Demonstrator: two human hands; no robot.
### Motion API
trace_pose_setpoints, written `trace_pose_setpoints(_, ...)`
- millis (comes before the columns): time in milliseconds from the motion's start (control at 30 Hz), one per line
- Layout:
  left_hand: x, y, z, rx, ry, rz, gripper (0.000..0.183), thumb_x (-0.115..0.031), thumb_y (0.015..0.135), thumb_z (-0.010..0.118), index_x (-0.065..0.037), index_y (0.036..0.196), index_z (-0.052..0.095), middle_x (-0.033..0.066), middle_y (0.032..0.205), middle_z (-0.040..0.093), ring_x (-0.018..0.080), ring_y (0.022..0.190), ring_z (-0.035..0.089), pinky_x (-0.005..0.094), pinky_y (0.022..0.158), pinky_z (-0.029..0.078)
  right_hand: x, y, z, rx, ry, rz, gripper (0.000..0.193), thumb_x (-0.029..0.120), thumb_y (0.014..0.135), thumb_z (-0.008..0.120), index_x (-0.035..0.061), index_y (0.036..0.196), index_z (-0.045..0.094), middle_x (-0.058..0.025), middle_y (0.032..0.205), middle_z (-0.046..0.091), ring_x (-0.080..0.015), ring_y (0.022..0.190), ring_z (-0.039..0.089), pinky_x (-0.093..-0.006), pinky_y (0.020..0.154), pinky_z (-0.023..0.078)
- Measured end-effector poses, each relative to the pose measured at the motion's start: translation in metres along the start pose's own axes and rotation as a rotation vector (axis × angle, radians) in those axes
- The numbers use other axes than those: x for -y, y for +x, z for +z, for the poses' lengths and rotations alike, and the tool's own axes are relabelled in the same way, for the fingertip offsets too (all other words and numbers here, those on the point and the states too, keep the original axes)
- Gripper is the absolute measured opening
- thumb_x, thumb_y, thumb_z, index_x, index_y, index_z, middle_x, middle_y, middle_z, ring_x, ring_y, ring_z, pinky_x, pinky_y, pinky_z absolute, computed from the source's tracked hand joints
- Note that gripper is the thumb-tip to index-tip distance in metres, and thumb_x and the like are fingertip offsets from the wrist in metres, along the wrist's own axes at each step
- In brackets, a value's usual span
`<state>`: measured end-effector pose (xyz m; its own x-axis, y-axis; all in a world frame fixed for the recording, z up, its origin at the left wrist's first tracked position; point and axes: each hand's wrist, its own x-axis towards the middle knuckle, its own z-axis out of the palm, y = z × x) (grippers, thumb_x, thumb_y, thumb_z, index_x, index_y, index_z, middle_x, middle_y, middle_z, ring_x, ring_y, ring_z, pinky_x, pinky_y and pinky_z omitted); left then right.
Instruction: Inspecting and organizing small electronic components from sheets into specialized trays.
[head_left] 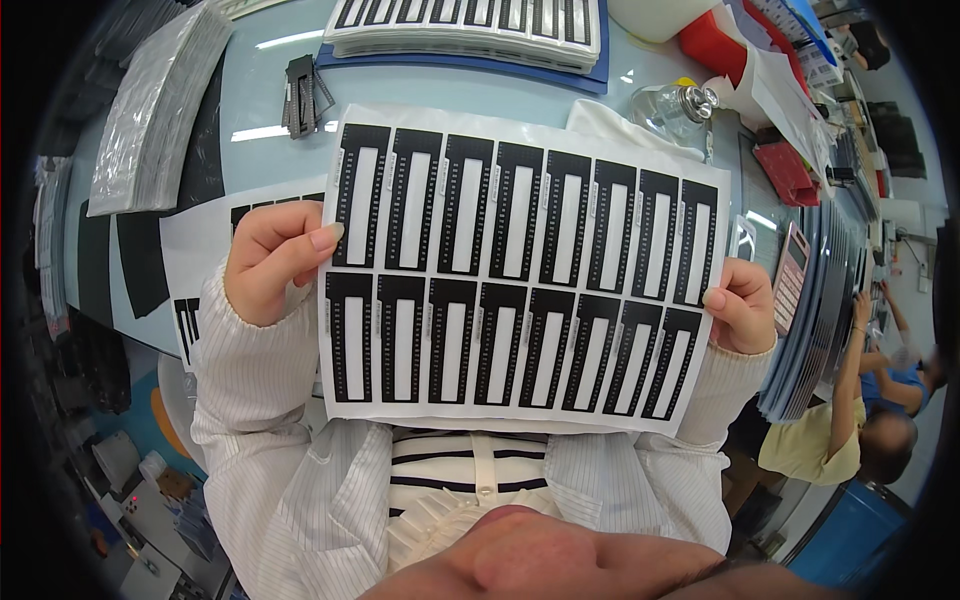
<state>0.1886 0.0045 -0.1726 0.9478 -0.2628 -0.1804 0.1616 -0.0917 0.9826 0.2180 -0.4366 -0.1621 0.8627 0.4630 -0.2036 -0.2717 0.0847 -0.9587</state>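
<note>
Held thing: a white rectangular sheet (520, 280) printed with two rows of black comb-shaped die-cut labels, held up flat and facing the camera, slightly tilted, above the near edge of the pale blue table (270, 90).
Left hand: the left hand (270, 265) grips the sheet's left edge about halfway up; its fingers (318, 238) are clamped on the paper, the thumb lying over the front and the rest curled behind.
Right hand: the right hand (742, 305) holds the right edge lower down; the thumb presses on the front margin, the other fingers are folded behind, closed on the sheet.
Sleeves: both forearms wear a white, finely striped coat.
Under the sheet: more white sheets with black shapes (200, 250) lie on the table, partly hidden behind the left hand.
Far side: a stack of similar label sheets (470, 25) rests on a dark blue mat at the top.
Left side: a pile of grey, shiny plastic-wrapped sheets (150, 110) lies well apart from the hands.
Small items: a dark metal clip-like tool (303, 95) sits on the table above the held sheet; a clear glass bottle with a metal cap (680, 105) stands near its upper right corner.
Right edge: another person in a yellow top (830, 430) sits beside a tall stack of sheets.
</note>
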Motion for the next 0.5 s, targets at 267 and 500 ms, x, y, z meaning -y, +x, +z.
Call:
trace_pose_setpoints(267, 0.0004, 0.0007, 0.0006, -0.001, -0.015, -0.001, 0.032, -0.024, 0.087, 0.056, -0.005, 0.063, 0.050, -0.0014, 0.054, 0.046, 0.0055, 0.047, 0.034, 0.0229, 0.048, 0.027, 0.0032, -0.0007, 0.0048, -0.048, -0.006, 0.010, 0.025, 0.016, 0.083, 0.067, 0.0004, 0.068, 0.055, -0.0066, 0.060, 0.058, -0.0057, 0.040, 0.042, -0.0200, 0.039, 0.029)
trace_pose_setpoints(500, 0.0020, 0.0011, 0.0010, 0.005, -0.045, -0.021, 0.031, -0.023, 0.087, 0.057, -0.005, 0.063, 0.050, -0.0016, 0.054, 0.047, 0.0054, 0.047, 0.034, 0.0226, 0.048, 0.026, 0.0053, -0.0006, 0.0063, -0.070, 0.005, 0.023, 0.025, 0.015, 0.082, 0.068, -0.0001, 0.068, 0.055, -0.0093, 0.065, 0.061, -0.0059, 0.039, 0.042, -0.0201, 0.038, 0.029)
